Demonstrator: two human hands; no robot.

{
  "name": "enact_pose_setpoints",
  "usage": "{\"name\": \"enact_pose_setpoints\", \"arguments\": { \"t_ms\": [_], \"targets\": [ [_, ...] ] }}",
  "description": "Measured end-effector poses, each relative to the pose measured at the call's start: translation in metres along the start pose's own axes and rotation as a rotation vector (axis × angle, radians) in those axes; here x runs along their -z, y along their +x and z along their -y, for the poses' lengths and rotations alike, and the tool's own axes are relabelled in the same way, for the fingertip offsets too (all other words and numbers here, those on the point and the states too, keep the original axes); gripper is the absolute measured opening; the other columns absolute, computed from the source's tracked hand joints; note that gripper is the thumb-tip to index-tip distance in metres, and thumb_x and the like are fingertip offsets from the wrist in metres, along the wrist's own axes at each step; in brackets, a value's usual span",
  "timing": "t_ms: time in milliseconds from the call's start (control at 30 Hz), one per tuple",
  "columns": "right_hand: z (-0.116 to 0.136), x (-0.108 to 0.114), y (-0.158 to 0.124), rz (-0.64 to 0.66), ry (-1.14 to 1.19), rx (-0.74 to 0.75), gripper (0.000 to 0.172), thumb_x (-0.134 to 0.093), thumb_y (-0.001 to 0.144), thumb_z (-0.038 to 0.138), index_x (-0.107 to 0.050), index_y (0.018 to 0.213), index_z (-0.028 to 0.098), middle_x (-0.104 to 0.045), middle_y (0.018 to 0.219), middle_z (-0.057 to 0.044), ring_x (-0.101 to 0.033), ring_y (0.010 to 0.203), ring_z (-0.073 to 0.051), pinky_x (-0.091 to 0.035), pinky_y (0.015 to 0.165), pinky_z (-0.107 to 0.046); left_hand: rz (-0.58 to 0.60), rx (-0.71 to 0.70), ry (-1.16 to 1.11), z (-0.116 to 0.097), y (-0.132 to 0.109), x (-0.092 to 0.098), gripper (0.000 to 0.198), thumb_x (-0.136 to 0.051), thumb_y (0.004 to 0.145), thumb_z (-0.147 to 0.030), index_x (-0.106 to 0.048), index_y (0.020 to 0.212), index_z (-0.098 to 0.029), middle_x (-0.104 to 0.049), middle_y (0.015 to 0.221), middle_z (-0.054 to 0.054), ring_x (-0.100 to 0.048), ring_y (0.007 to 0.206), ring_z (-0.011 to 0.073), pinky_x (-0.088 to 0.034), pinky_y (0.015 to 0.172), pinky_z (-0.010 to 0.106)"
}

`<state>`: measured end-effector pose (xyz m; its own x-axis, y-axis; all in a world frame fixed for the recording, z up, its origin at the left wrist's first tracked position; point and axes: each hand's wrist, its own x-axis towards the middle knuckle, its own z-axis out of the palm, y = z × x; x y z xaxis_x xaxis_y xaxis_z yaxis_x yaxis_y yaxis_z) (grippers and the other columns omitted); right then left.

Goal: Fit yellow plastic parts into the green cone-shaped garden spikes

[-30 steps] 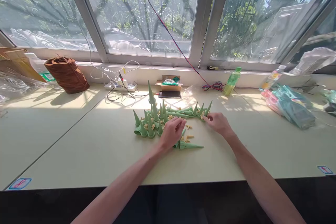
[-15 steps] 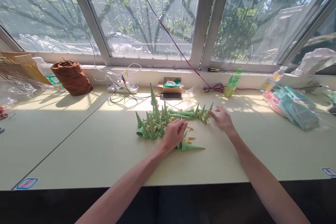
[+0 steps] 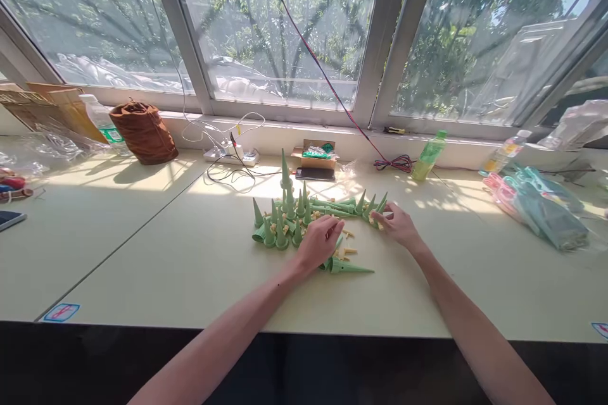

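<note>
Several green plastic spikes (image 3: 285, 168) with wide round bases stand and lie in a cluster on the table, small pale-yellow T-shaped pieces (image 3: 350, 251) among them. My left hand (image 3: 321, 242) rests over the near side of the cluster with its fingers curled; whatever is in them is hidden. Just below it a green spike (image 3: 349, 267) lies on its side, its tip to the right. At the cluster's right end, my right hand (image 3: 401, 226) has thumb and fingers closed around an upright green spike (image 3: 381, 204).
Behind the cluster lie a phone (image 3: 315, 174) and a small open carton (image 3: 319, 153). A brown drawstring bag (image 3: 144, 133), a power strip (image 3: 231, 155) with cables and a green bottle (image 3: 429, 157) line the window side. Bagged items (image 3: 546, 205) lie at right.
My right hand has moved left and closed around the spike at the cluster's right end. My left hand keeps its place over the cluster. The camera view has shifted slightly.
</note>
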<state>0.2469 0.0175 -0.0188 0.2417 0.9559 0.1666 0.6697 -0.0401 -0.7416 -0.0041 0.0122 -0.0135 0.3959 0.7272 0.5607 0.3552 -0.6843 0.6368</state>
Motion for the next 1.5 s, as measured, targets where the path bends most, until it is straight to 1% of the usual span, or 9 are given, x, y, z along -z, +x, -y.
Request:
{"name": "enact_pose_setpoints", "arguments": {
  "t_ms": [233,633,767,867,933,1033,1100,1200,1500],
  "targets": [
    [0.007,0.000,-0.004,0.044,0.021,0.006,0.067,-0.059,0.067,0.080,-0.058,0.092,0.017,-0.070,0.082,-0.010,-0.068,0.072,-0.023,-0.049,0.061,-0.029,0.002,0.000,0.003,0.000,0.001,0.000,0.041,-0.040,0.100,-0.037,-0.055,0.068,-0.016,-0.049,0.064,0.001,-0.042,0.057,0.0119,-0.033,0.054,0.027],
    [0.001,-0.006,-0.002,0.035,0.059,0.027,0.076,-0.061,0.070,0.076,-0.058,0.117,0.016,-0.069,0.103,-0.013,-0.066,0.081,-0.024,-0.053,0.068,-0.033,-0.022,-0.014,0.003,-0.003,0.002,0.002,0.041,-0.040,0.100,-0.036,-0.051,0.065,-0.017,-0.045,0.062,0.000,-0.041,0.057,0.0122,-0.033,0.055,0.027],
    [0.004,-0.001,-0.005,-0.260,0.005,0.135,0.079,-0.056,0.075,0.075,-0.055,0.122,0.012,-0.063,0.110,-0.016,-0.060,0.072,-0.019,-0.050,0.073,-0.036,-0.030,-0.021,0.003,-0.004,0.002,0.003,0.039,-0.042,0.099,-0.034,-0.051,0.066,-0.017,-0.047,0.063,0.000,-0.042,0.058,0.0123,-0.034,0.055,0.027],
    [0.015,0.001,-0.014,-0.578,-0.012,0.231,0.059,-0.048,0.087,0.066,-0.056,0.114,0.014,-0.061,0.100,-0.012,-0.054,0.068,-0.017,-0.048,0.069,-0.033,-0.027,-0.039,-0.001,-0.006,0.002,0.003,0.036,-0.044,0.098,-0.035,-0.055,0.069,-0.017,-0.050,0.063,0.000,-0.043,0.057,0.0119,-0.035,0.054,0.026],
    [0.025,-0.002,-0.022,-0.632,-0.042,0.292,0.043,-0.039,0.095,0.054,-0.058,0.104,0.016,-0.060,0.089,-0.008,-0.054,0.070,-0.017,-0.047,0.070,-0.030,-0.037,-0.049,-0.004,-0.007,0.002,0.004,0.034,-0.044,0.098,-0.034,-0.057,0.072,-0.017,-0.052,0.064,0.001,-0.044,0.057,0.0118,-0.036,0.055,0.026],
    [0.040,-0.014,-0.033,-0.292,-0.188,0.462,0.033,-0.037,0.099,0.040,-0.060,0.090,0.019,-0.061,0.081,-0.005,-0.053,0.064,-0.015,-0.045,0.068,-0.027,-0.093,-0.014,-0.034,-0.008,0.001,0.003,0.025,-0.044,0.098,-0.032,-0.060,0.087,-0.017,-0.058,0.070,0.001,-0.048,0.059,0.0113,-0.038,0.055,0.025],
    [0.050,-0.023,-0.037,-0.019,-0.317,0.538,0.026,-0.042,0.098,0.036,-0.063,0.095,0.020,-0.063,0.087,-0.005,-0.055,0.066,-0.014,-0.043,0.068,-0.026,-0.122,0.023,-0.062,-0.008,0.001,0.003,0.019,-0.045,0.098,-0.031,-0.058,0.100,-0.018,-0.060,0.075,0.001,-0.048,0.056,0.0100,-0.040,0.054,0.024],
    [0.063,-0.031,-0.037,0.218,-0.510,0.526,0.022,-0.047,0.096,0.031,-0.063,0.107,0.020,-0.064,0.097,-0.007,-0.061,0.074,-0.017,-0.040,0.062,-0.026,-0.094,0.014,-0.048,-0.006,0.000,0.003,0.014,-0.046,0.096,-0.028,-0.057,0.099,-0.018,-0.060,0.079,0.001,-0.048,0.055,0.0095,-0.040,0.054,0.023],
    [0.063,-0.036,-0.038,0.295,-0.653,0.507,0.022,-0.043,0.098,0.028,-0.062,0.102,0.018,-0.060,0.100,-0.008,-0.062,0.075,-0.018,-0.035,0.056,-0.025,0.157,-0.023,0.099,-0.005,-0.004,0.004,0.010,-0.051,0.090,-0.018,-0.060,0.092,-0.018,-0.060,0.081,0.003,-0.050,0.060,0.0123,-0.042,0.060,0.027]
  ]
}}
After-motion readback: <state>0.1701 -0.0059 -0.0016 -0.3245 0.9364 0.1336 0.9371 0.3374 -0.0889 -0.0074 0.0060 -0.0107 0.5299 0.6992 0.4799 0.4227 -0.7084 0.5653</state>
